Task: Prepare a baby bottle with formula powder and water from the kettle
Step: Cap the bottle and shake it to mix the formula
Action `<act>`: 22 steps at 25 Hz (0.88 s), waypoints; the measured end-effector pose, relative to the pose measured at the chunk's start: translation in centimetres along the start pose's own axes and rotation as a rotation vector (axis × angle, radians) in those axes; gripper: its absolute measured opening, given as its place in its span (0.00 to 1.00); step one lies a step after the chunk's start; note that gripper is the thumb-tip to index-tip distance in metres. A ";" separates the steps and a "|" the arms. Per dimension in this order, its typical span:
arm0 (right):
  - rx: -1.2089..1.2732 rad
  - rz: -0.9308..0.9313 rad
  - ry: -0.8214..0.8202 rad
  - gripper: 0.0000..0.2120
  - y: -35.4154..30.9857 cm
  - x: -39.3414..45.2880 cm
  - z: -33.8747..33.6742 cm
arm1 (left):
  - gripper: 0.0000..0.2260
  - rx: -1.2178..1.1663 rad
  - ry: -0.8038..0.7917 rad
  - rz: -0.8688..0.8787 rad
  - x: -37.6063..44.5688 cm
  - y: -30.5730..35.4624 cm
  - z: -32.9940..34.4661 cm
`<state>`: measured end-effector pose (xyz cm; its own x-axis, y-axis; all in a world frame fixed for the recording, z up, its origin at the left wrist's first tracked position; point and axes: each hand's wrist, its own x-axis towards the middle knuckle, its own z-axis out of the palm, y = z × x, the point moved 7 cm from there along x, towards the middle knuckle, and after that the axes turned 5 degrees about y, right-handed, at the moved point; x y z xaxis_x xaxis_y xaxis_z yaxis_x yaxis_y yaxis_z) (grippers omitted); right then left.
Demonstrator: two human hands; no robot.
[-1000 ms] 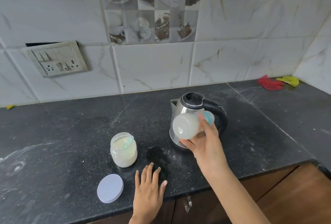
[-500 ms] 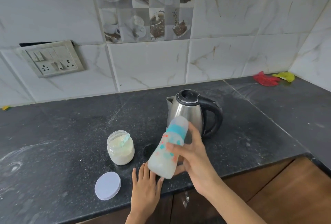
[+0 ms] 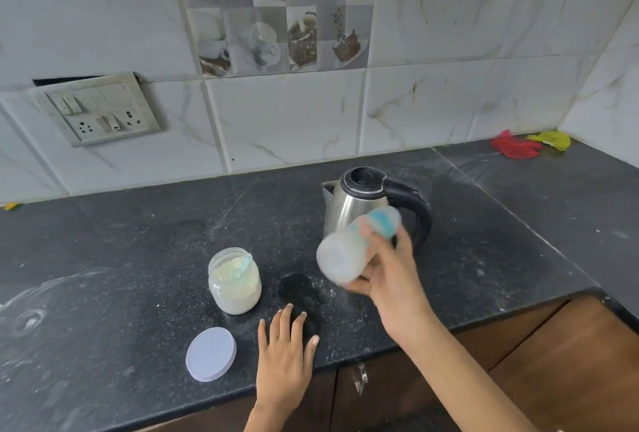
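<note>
My right hand [image 3: 390, 279] grips the baby bottle [image 3: 345, 252] in the air, tilted so its base faces me and its blue cap end points away; the bottle is motion-blurred. Right behind it stands the steel kettle [image 3: 349, 200] with a black lid and handle. My left hand [image 3: 283, 359] lies flat, fingers straight, on the black counter [image 3: 121, 259] near its front edge. An open glass jar of formula powder [image 3: 235, 281] with a pale blue scoop inside stands left of the bottle. The jar's round lid [image 3: 211, 354] lies flat in front of it.
A dark wet patch [image 3: 301, 290] marks the counter between jar and kettle. Red and yellow cloths [image 3: 529, 144] lie in the far right corner. A switch and socket panel [image 3: 100, 108] sits on the tiled wall. Wooden cabinet doors [image 3: 570, 362] are below the counter edge.
The bottle swung down to a steep tilt half a second ago, then back up in front of the kettle, base toward me. My left hand stayed on the counter.
</note>
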<state>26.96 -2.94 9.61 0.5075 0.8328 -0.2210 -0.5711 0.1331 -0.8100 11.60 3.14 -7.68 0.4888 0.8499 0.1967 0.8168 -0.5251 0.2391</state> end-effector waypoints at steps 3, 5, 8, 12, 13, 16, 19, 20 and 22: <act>-0.239 0.006 -0.142 0.34 1.4 -1.7 1.1 | 0.25 0.019 0.003 0.010 0.0 -0.2 0.0; -0.079 -0.071 -0.035 0.30 -0.4 0.0 -0.2 | 0.25 0.013 -0.012 -0.007 0.1 -0.1 0.1; -0.041 -0.026 0.033 0.30 -0.2 0.0 -0.4 | 0.25 0.015 -0.009 0.000 0.1 -0.1 0.1; -0.248 -0.001 -0.117 0.32 1.6 -1.7 0.8 | 0.25 0.015 0.009 0.020 -0.1 -0.2 0.1; -0.149 -0.044 -0.044 0.30 0.6 -0.6 0.0 | 0.23 0.013 0.005 0.009 0.0 -0.2 0.0; 0.032 -0.042 0.088 0.29 -0.2 0.1 -0.8 | 0.21 0.015 0.008 0.007 0.1 -0.2 0.1; -0.270 0.048 -0.131 0.35 2.8 -2.7 1.4 | 0.26 0.063 -0.007 0.070 -0.3 -0.5 1.0; -0.297 0.033 -0.149 0.34 2.6 -2.9 1.6 | 0.27 0.065 -0.007 0.064 -0.3 -0.6 0.9; -0.160 -0.056 -0.026 0.31 0.8 -0.9 0.2 | 0.25 0.035 0.023 0.007 -0.1 -0.5 0.2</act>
<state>25.91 -3.48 9.22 0.5176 0.8404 -0.1608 -0.4315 0.0942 -0.8972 11.19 3.34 -8.00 0.4879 0.8448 0.2197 0.8239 -0.5288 0.2039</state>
